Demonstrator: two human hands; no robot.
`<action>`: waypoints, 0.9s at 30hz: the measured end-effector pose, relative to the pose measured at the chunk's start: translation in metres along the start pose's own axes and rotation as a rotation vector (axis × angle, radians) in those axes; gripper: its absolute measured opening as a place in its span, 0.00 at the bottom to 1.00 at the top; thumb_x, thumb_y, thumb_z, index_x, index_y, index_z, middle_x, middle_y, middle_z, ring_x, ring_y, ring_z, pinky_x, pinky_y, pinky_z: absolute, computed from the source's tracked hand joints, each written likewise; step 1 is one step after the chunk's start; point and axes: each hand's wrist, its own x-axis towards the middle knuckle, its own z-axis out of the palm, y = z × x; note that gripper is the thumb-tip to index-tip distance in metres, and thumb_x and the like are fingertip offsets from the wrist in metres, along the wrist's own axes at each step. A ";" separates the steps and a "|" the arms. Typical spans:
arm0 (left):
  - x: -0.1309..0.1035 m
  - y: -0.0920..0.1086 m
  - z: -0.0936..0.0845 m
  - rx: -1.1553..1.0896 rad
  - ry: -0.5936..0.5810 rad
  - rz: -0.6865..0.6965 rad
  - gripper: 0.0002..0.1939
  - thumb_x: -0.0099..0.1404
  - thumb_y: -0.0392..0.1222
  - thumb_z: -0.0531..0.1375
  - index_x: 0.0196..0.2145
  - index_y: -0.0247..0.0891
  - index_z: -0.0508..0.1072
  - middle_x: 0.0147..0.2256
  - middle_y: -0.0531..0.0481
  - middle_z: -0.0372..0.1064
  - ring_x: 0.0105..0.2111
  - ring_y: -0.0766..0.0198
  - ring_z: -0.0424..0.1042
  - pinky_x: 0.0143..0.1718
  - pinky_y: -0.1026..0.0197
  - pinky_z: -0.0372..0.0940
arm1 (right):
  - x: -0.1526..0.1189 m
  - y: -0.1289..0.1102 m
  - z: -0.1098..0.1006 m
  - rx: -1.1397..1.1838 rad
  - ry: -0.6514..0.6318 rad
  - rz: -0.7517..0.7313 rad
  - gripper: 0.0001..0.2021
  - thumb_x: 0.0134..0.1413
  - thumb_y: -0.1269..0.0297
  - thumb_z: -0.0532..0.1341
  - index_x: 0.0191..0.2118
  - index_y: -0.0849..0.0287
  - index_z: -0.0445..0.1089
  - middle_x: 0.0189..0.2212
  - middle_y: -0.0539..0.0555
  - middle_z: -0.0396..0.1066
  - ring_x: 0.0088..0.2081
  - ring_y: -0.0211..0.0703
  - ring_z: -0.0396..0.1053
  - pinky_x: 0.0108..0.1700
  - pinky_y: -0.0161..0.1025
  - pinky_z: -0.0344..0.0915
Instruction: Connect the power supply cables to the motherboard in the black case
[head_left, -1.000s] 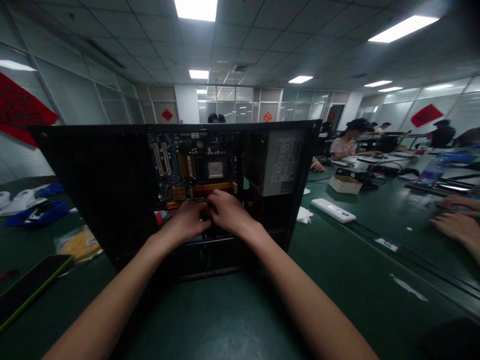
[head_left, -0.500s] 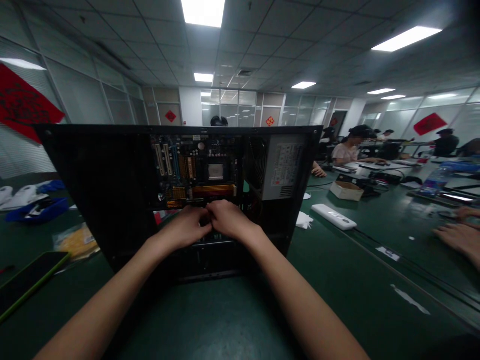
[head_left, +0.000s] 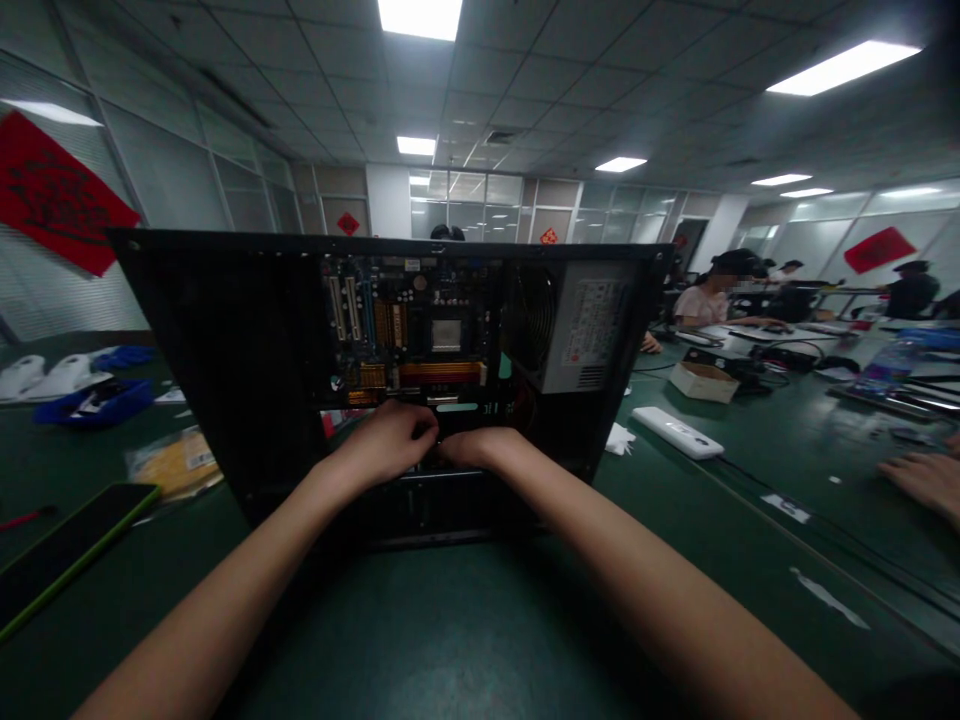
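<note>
An open black computer case [head_left: 225, 400] stands before me on the green table. Inside it a motherboard [head_left: 416, 310] carries a square processor [head_left: 446, 335], pale slots and an orange-red memory slot area. A grey power supply [head_left: 592, 325] sits at the upper right of the case. My left hand [head_left: 394, 437] is inside, below the board, with its thumb and fingers curled together in a pinch. Beside it, slightly lower, my right hand [head_left: 476, 450] reaches in with its fingers bent down and mostly hidden. What either hand holds, if anything, is too small or too dark to make out.
On the left lie a phone [head_left: 79, 545], a yellow item in a plastic bag [head_left: 176, 460] and a blue tray [head_left: 97, 402]. A white power strip [head_left: 677, 432] and a small open box [head_left: 703, 381] are on the right, near another person's hand [head_left: 922, 475].
My right hand has moved down and slightly right, away from my left fingertips, deeper into the case's lower part. The whole view has shifted a little.
</note>
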 end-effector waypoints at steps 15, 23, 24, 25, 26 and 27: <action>0.006 -0.023 0.007 -0.043 0.224 -0.069 0.22 0.61 0.27 0.53 0.49 0.38 0.77 0.47 0.44 0.78 0.49 0.54 0.76 0.51 0.56 0.68 | -0.023 0.001 0.002 -0.042 0.536 -0.243 0.19 0.63 0.72 0.55 0.58 0.57 0.65 0.51 0.60 0.74 0.51 0.50 0.73 0.46 0.39 0.65; 0.008 -0.018 -0.005 -0.086 0.329 -0.042 0.16 0.63 0.33 0.59 0.47 0.39 0.80 0.49 0.44 0.78 0.51 0.52 0.76 0.55 0.53 0.67 | -0.036 -0.005 -0.002 0.093 0.885 -0.340 0.18 0.65 0.72 0.53 0.59 0.56 0.62 0.55 0.58 0.72 0.55 0.47 0.70 0.52 0.41 0.64; 0.008 -0.017 -0.007 -0.085 0.346 -0.040 0.15 0.63 0.34 0.59 0.46 0.39 0.80 0.48 0.44 0.79 0.50 0.52 0.77 0.55 0.53 0.68 | -0.035 -0.005 -0.002 0.113 0.913 -0.326 0.19 0.65 0.71 0.54 0.60 0.57 0.61 0.55 0.59 0.71 0.55 0.48 0.70 0.53 0.41 0.64; 0.008 -0.016 -0.008 -0.081 0.357 -0.043 0.14 0.63 0.35 0.60 0.45 0.38 0.81 0.48 0.43 0.79 0.49 0.52 0.77 0.54 0.53 0.68 | -0.034 -0.005 -0.001 0.124 0.929 -0.308 0.19 0.65 0.71 0.54 0.60 0.58 0.61 0.56 0.60 0.71 0.55 0.48 0.70 0.54 0.42 0.64; 0.008 -0.016 -0.009 -0.076 0.368 -0.050 0.14 0.63 0.35 0.60 0.44 0.38 0.81 0.46 0.43 0.80 0.48 0.52 0.78 0.53 0.54 0.69 | -0.032 -0.004 -0.001 0.132 0.937 -0.291 0.19 0.65 0.71 0.55 0.60 0.59 0.61 0.55 0.61 0.71 0.55 0.48 0.70 0.54 0.43 0.64; 0.008 -0.016 -0.010 -0.070 0.383 -0.060 0.13 0.63 0.34 0.60 0.43 0.37 0.81 0.45 0.44 0.80 0.46 0.52 0.78 0.52 0.54 0.70 | -0.030 -0.003 0.000 0.139 0.938 -0.282 0.18 0.66 0.70 0.54 0.59 0.60 0.62 0.55 0.61 0.71 0.55 0.49 0.70 0.54 0.43 0.64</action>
